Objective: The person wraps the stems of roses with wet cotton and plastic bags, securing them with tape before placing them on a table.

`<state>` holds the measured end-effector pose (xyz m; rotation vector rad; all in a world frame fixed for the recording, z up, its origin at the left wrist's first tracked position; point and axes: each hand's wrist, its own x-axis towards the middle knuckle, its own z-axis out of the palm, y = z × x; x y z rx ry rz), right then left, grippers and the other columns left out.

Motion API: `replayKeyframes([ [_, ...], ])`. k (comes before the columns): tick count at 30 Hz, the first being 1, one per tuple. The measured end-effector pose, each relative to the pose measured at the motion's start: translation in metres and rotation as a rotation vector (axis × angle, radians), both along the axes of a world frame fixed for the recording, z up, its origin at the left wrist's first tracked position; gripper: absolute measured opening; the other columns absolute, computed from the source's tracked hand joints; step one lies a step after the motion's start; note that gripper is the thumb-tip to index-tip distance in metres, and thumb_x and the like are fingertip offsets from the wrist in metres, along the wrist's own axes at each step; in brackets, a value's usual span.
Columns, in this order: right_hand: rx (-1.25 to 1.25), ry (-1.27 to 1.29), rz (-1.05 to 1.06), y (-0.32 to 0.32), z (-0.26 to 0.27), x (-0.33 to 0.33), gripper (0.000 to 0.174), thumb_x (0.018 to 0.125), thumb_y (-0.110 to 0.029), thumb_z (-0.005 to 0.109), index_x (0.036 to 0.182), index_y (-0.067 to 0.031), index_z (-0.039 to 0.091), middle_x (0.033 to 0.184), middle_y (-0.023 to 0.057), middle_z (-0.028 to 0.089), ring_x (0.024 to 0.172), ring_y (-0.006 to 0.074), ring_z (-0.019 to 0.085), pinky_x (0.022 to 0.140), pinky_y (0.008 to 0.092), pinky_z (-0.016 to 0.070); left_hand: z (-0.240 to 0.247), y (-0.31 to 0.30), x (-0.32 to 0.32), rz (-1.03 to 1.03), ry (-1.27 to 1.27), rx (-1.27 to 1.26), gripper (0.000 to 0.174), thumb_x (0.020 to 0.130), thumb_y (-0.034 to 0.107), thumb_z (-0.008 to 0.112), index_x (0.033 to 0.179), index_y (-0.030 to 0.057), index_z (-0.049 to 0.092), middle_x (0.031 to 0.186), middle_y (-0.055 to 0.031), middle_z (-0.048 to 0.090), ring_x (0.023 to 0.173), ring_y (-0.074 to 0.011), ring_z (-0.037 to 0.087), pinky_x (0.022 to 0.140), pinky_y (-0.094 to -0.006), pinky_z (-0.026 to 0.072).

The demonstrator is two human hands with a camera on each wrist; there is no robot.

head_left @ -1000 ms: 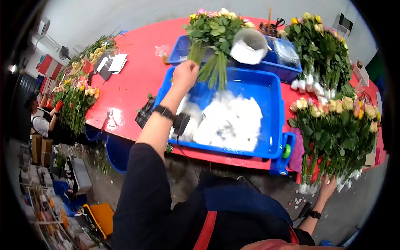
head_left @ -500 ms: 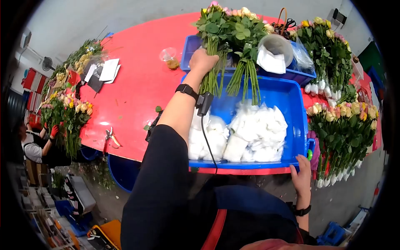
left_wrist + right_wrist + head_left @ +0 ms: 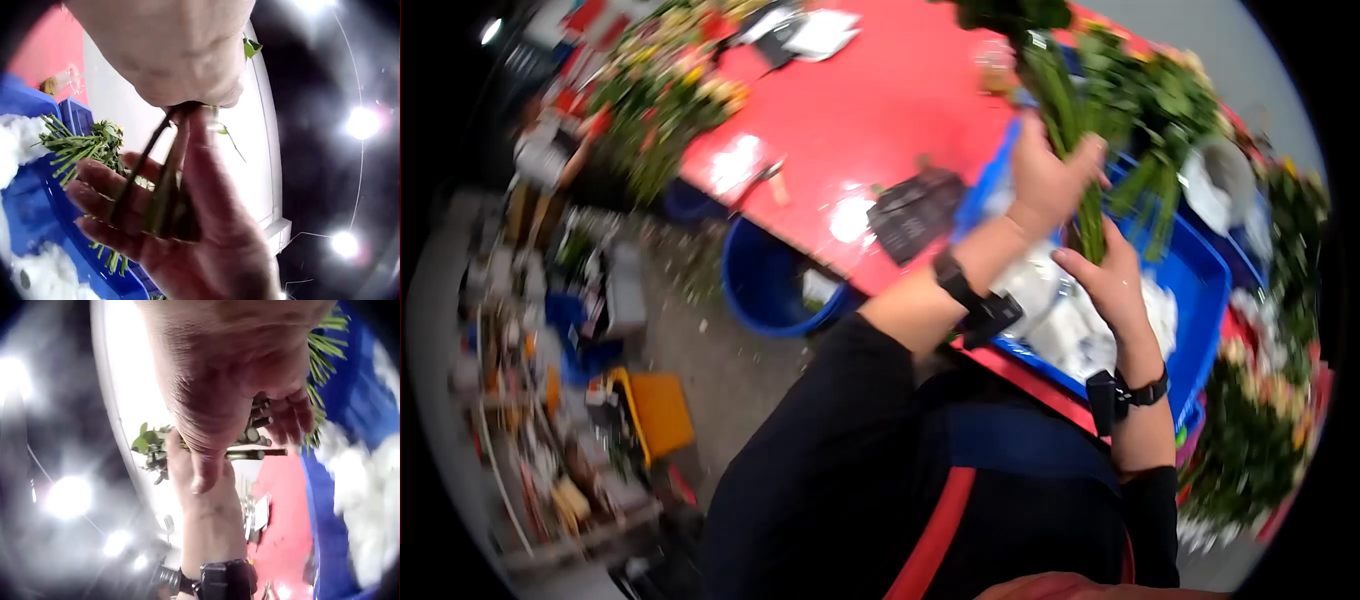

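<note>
My left hand (image 3: 1050, 175) grips a bunch of long green flower stems (image 3: 1052, 90) above the blue tray (image 3: 1215, 275). Its leaves reach the top edge of the head view, and the blossoms are out of sight. Close to the cut ends is my right hand (image 3: 1115, 285), thumb and fingers extended on either side of the stems. In the left wrist view, the right palm (image 3: 219, 240) faces the stem ends with its fingers spread. White, cotton-like wads (image 3: 1050, 320) lie in the tray below. A second leafy bunch (image 3: 1145, 190) rests at the tray's far side.
On the red table (image 3: 880, 100) are a dark plastic bag (image 3: 915, 215) and pruning shears (image 3: 770, 185). A translucent tub (image 3: 1225, 170) stands behind the tray. More rose bunches (image 3: 1245, 440) lie right. A blue bucket (image 3: 770, 280) stands below the edge; another person (image 3: 550, 150) is far left.
The left hand has lifted the stem bunch from the tray's far side and drawn it nearer. The right hand has moved from the tray's right corner to the stem ends. The view has swung left.
</note>
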<state>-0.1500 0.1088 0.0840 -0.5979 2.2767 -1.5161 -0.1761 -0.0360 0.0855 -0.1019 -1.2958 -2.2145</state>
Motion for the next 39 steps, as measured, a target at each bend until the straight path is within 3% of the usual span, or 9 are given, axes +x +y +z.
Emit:
replayKeyframes([
  [3, 0.021, -0.204, 0.073, -0.004, -0.010, 0.036, 0.025, 0.079, -0.014, 0.072, 0.095, -0.0001, 0.060, 0.071, -0.0005, 0.060, 0.061, 0.0084, 0.055, 0.058, 0.0239, 0.0456, -0.016, -0.022, 0.068, 0.258, -0.130, -0.382, 0.035, 0.086, 0.013, 0.069, 0.107, -0.0015, 0.046, 0.083, -0.0064, 0.059, 0.058, -0.0134, 0.060, 0.056, -0.0298, 0.0509],
  [7, 0.052, 0.107, 0.283, 0.029, -0.042, 0.065, 0.027, 0.075, -0.018, 0.072, 0.090, 0.0009, 0.062, 0.066, 0.0129, 0.056, 0.059, 0.0254, 0.057, 0.058, 0.0363, 0.0458, 0.002, -0.045, 0.184, 0.405, -0.406, -1.241, 0.027, 0.074, 0.026, 0.079, 0.079, 0.0050, 0.063, 0.057, -0.0066, 0.056, 0.055, -0.0261, 0.059, 0.051, -0.0327, 0.0446],
  [9, 0.229, 0.197, 0.405, 0.047, -0.046, 0.077, 0.027, 0.076, -0.026, 0.071, 0.085, -0.0021, 0.061, 0.074, 0.0207, 0.061, 0.069, 0.0396, 0.060, 0.061, 0.0432, 0.0479, 0.012, -0.027, 0.221, 0.328, -0.313, -1.500, 0.028, 0.073, 0.019, 0.079, 0.089, 0.0034, 0.064, 0.078, -0.0117, 0.063, 0.063, -0.0272, 0.061, 0.059, -0.0337, 0.0480],
  [13, 0.370, 0.217, 0.681, 0.058, -0.051, 0.100, 0.020, 0.070, -0.016, 0.065, 0.085, -0.0039, 0.063, 0.076, 0.0176, 0.065, 0.076, 0.0373, 0.064, 0.068, 0.0460, 0.0511, 0.024, 0.027, 0.214, 0.078, -0.153, -1.734, 0.038, 0.068, 0.025, 0.081, 0.096, 0.0058, 0.064, 0.083, -0.0133, 0.065, 0.077, -0.0277, 0.063, 0.070, -0.0400, 0.0484],
  [17, 0.504, 0.215, 0.874, 0.063, -0.042, 0.106, 0.028, 0.073, -0.021, 0.068, 0.094, -0.0039, 0.064, 0.080, 0.0193, 0.064, 0.079, 0.0354, 0.065, 0.069, 0.0434, 0.0513, -0.013, 0.051, 0.206, -0.843, -1.036, -1.474, 0.042, 0.071, 0.029, 0.079, 0.102, 0.0041, 0.064, 0.087, -0.0144, 0.067, 0.083, -0.0297, 0.065, 0.076, -0.0392, 0.0488],
  [23, -0.043, 0.379, 0.396, 0.115, -0.076, 0.083, 0.027, 0.071, -0.017, 0.068, 0.094, -0.0034, 0.065, 0.087, 0.0176, 0.066, 0.083, 0.0358, 0.064, 0.076, 0.0442, 0.0503, -0.056, 0.072, 0.213, -0.696, -1.062, -1.034, 0.037, 0.077, 0.031, 0.074, 0.098, 0.0010, 0.065, 0.084, -0.0172, 0.067, 0.080, -0.0300, 0.066, 0.074, -0.0362, 0.0495],
  [29, 0.682, 0.288, -0.199, 0.260, -0.120, -0.036, 0.021, 0.078, -0.014, 0.067, 0.095, -0.0004, 0.067, 0.092, 0.0178, 0.067, 0.085, 0.0324, 0.065, 0.076, 0.0378, 0.0500, -0.063, 0.075, 0.211, -0.546, -1.223, -0.794, 0.027, 0.085, 0.025, 0.071, 0.084, -0.0003, 0.063, 0.063, -0.0007, 0.058, 0.056, -0.0088, 0.053, 0.053, -0.0279, 0.0437],
  [35, 0.576, 0.211, -0.253, 0.286, -0.163, -0.066, 0.027, 0.078, -0.023, 0.067, 0.094, -0.0009, 0.069, 0.098, 0.0153, 0.068, 0.089, 0.0307, 0.064, 0.079, 0.0363, 0.0493, -0.067, 0.085, 0.197, -0.580, -1.221, -0.628, 0.023, 0.087, 0.023, 0.070, 0.078, 0.0049, 0.059, 0.055, 0.0041, 0.049, 0.046, -0.0050, 0.045, 0.043, -0.0239, 0.0351],
  [39, -0.005, -0.317, -0.444, 0.300, -0.147, -0.064, 0.025, 0.087, -0.019, 0.063, 0.102, 0.0009, 0.066, 0.102, 0.0092, 0.066, 0.093, 0.0192, 0.061, 0.082, 0.0319, 0.0468, -0.067, 0.086, 0.186, -0.567, -1.171, -0.559, 0.021, 0.086, 0.022, 0.071, 0.081, 0.0048, 0.060, 0.056, 0.0042, 0.049, 0.046, -0.0048, 0.044, 0.043, -0.0230, 0.0353],
])
